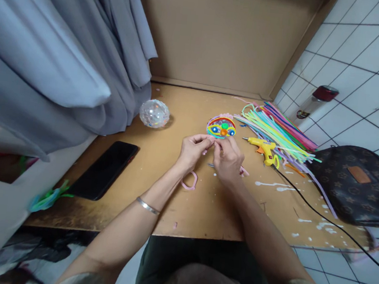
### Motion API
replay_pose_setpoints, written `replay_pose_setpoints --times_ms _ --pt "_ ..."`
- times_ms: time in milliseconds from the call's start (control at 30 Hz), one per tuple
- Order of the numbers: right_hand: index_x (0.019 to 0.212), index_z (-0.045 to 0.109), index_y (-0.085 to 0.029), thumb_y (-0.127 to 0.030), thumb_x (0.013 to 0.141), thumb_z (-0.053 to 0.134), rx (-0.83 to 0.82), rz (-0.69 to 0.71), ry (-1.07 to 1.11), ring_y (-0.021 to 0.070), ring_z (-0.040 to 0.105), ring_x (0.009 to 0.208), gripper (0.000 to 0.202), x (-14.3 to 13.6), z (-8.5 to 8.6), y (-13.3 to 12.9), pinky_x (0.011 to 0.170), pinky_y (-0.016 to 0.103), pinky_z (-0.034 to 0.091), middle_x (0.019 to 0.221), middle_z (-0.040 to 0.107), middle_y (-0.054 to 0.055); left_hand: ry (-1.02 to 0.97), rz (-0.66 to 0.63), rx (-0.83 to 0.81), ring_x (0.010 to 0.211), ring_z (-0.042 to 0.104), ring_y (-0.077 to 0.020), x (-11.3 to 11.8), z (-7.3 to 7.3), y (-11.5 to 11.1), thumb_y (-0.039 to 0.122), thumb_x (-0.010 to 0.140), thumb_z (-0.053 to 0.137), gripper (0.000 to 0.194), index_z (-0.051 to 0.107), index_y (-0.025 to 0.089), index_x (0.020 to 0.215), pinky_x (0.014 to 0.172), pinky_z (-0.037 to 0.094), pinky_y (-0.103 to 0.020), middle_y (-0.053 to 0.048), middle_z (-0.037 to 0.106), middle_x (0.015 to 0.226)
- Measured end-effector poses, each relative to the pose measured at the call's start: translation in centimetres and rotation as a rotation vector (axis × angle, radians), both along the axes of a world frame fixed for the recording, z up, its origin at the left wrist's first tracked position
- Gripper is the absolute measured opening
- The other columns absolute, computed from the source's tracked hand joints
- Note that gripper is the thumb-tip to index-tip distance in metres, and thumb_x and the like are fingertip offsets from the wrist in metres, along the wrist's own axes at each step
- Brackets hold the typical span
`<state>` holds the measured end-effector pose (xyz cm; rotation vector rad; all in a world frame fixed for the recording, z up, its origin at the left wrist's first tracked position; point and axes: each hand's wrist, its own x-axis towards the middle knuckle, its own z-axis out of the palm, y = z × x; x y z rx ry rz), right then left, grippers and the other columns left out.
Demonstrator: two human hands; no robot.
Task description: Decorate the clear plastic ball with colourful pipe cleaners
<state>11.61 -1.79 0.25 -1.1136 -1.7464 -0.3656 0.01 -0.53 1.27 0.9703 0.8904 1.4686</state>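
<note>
My left hand and my right hand meet over the middle of the table, thumbs and fingers pinched together. Between them is a small pink pipe cleaner piece, mostly hidden by my fingers. Just beyond my fingertips lies a round, colourful face-like decoration with blue-and-yellow eyes, an orange nose and a green dot. A pink pipe cleaner bent into a loop rests beside my left wrist. Another pink piece pokes out past my right hand, partly covered.
A clear ball and a black phone are on the left. To the right lie a yellow glue gun with a trailing cord, many coloured pipe cleaners and a dark patterned bag. A grey curtain hangs at left.
</note>
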Motion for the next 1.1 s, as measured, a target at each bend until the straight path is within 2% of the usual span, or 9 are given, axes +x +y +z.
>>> replay_pose_setpoints --times_ms 367,567,833,1100 --pt "0.085 0.065 -0.019 -0.023 0.096 0.046 -0.037 -0.043 -0.077 0.0195 0.061 0.074 0.023 0.3 0.2 0.0 0.067 0.03 0.043 0.084 0.067 0.008 0.088 0.049 0.049 0.049 0.042 -0.0056 -0.6 -0.2 0.5 0.028 0.061 0.069 0.016 0.071 0.013 0.067 0.049 0.031 -0.02 0.002 0.059 0.055" --pt "0.084 0.064 -0.019 -0.023 0.096 0.048 -0.049 -0.036 -0.076 0.0192 0.06 0.074 0.02 0.5 0.1 0.1 0.067 0.03 0.043 0.084 0.066 0.008 0.123 0.027 0.044 0.048 0.042 -0.006 -0.8 -0.2 0.6 0.027 0.061 0.068 0.015 0.071 0.013 0.066 0.049 0.03 -0.021 0.001 0.06 0.055" --pt "0.087 0.065 -0.017 -0.024 0.098 0.045 0.014 -0.045 -0.123 0.0202 0.061 0.079 0.024 1.2 0.4 0.6 0.07 0.03 0.045 0.084 0.065 0.009 0.209 -0.048 0.008 0.049 0.039 -0.0061 -1.0 0.3 0.3 0.032 0.06 0.074 0.019 0.069 0.013 0.063 0.049 0.027 -0.022 0.002 0.056 0.052" --pt "0.086 0.066 -0.018 -0.025 0.099 0.042 -0.003 -0.023 -0.169 0.0196 0.059 0.077 0.029 1.5 0.4 0.7 0.07 0.03 0.044 0.083 0.063 0.009 0.209 -0.077 -0.004 0.05 0.041 -0.0068 -1.0 0.5 0.2 0.029 0.061 0.073 0.015 0.069 0.014 0.061 0.052 0.03 -0.023 0.001 0.057 0.053"
